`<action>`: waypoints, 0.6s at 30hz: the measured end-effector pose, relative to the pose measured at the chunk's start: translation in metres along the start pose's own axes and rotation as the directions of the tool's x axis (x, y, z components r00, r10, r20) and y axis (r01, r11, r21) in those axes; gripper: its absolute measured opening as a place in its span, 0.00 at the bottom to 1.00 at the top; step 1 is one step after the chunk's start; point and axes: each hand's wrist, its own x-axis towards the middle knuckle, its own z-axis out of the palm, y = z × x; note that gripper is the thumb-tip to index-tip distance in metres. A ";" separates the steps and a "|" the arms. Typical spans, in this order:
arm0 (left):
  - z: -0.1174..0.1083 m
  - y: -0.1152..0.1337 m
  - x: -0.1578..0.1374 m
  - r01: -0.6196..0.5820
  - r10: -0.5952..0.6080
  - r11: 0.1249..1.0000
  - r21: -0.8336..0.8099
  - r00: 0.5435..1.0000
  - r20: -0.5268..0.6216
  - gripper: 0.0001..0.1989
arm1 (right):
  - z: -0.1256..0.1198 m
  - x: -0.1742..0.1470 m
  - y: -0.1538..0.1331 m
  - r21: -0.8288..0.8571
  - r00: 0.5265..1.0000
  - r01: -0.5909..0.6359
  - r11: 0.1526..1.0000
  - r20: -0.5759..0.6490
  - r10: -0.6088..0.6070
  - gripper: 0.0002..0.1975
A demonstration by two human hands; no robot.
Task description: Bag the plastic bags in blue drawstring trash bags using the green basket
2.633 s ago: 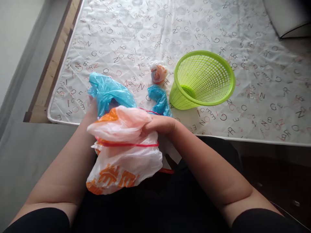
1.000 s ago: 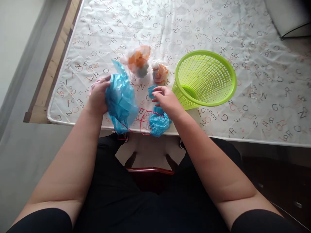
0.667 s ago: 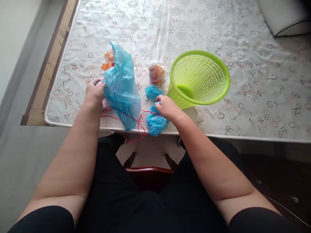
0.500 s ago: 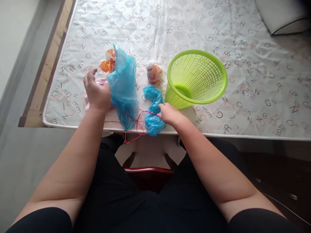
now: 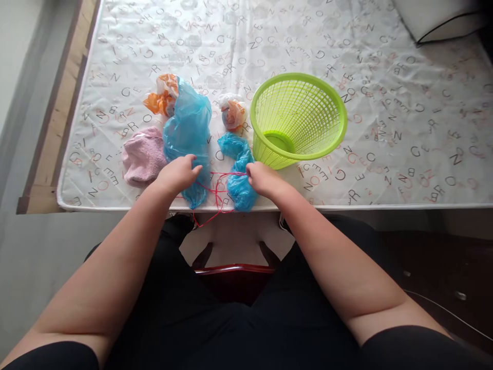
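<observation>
String (image 5: 237, 173) is where the action is: thin, red, tangled in loops between the bags, with a bit hanging over the table edge. The step in hand, as far as I can judge, is getting hold of it. Right hand (image 5: 264, 179) is at one end with fingertips pressed together, looks like it's pinching the string against the twisted shiny blue plastic bag (image 5: 242, 195). Left hand (image 5: 179, 174) is over the lower part of the big crumpled light-blue plastic bag (image 5: 188, 128), thumb and forefinger a little apart; can't see the other fingers, but it doesn't look like it's gripping anything.

Next move, imo, calls for a light left pinch on the string and some care not to drag the blue bags along, since loops cross both.

Compared with half a second ago: the left hand was up by the fuzzy pink cloth (image 5: 142, 156) with fingers raised, and now it's come over to the blue bag, so the cloth is way easier to see. Right hand has basically stayed on the string. The crumpled orange-and-white plastic bag (image 5: 162, 97), the balled white-and-orange one (image 5: 233, 114) and the lime-green mesh plastic basket (image 5: 342, 123) all sit further left in view, probably just the head turning.
</observation>
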 end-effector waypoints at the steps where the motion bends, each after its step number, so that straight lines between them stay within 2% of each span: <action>1: -0.002 0.006 0.000 -0.036 0.034 0.995 -0.092 0.999 -0.023 0.19 | 0.000 0.001 -0.001 0.071 0.997 0.042 0.997 -0.061 -0.038 0.08; 3: -0.002 0.023 -0.003 -0.093 0.096 0.951 -0.295 0.995 -0.005 0.20 | 0.001 0.002 -0.005 0.212 0.981 0.116 0.970 -0.175 -0.079 0.07; 5: 0.003 0.041 -0.008 -0.142 0.171 0.884 -0.446 0.985 0.024 0.27 | 0.002 0.002 -0.011 0.324 0.956 0.202 0.924 -0.269 -0.115 0.04; 8: 0.017 0.055 -0.010 -0.186 0.233 0.855 -0.483 0.972 0.040 0.37 | 0.000 0.003 -0.018 0.409 0.907 0.350 0.842 -0.371 -0.197 0.02; 10: 0.024 0.056 -0.008 -0.156 0.204 0.883 -0.443 0.977 0.063 0.34 | -0.001 0.003 -0.019 0.440 0.891 0.396 0.806 -0.395 -0.222 0.01; 13: 0.014 0.045 0.000 -0.150 0.201 0.900 -0.409 0.976 0.084 0.23 | -0.001 0.003 -0.014 0.432 0.917 0.342 0.834 -0.345 -0.198 0.05; 14: 0.005 0.038 0.003 -0.175 0.215 0.901 -0.396 0.975 0.057 0.21 | 0.000 0.004 -0.012 0.407 0.927 0.318 0.856 -0.323 -0.191 0.06; 16: -0.018 0.015 0.011 -0.218 0.199 0.919 -0.328 0.976 -0.092 0.21 | 0.002 0.004 -0.009 0.350 0.936 0.293 0.890 -0.295 -0.192 0.08; 17: -0.031 0.000 0.014 -0.190 0.132 0.943 -0.273 0.967 -0.216 0.21 | 0.003 0.005 -0.008 0.331 0.936 0.292 0.897 -0.291 -0.197 0.08; 18: -0.042 -0.018 0.017 -0.137 0.055 0.968 -0.212 0.934 -0.352 0.22 | 0.003 0.005 -0.008 0.321 0.935 0.295 0.900 -0.292 -0.202 0.09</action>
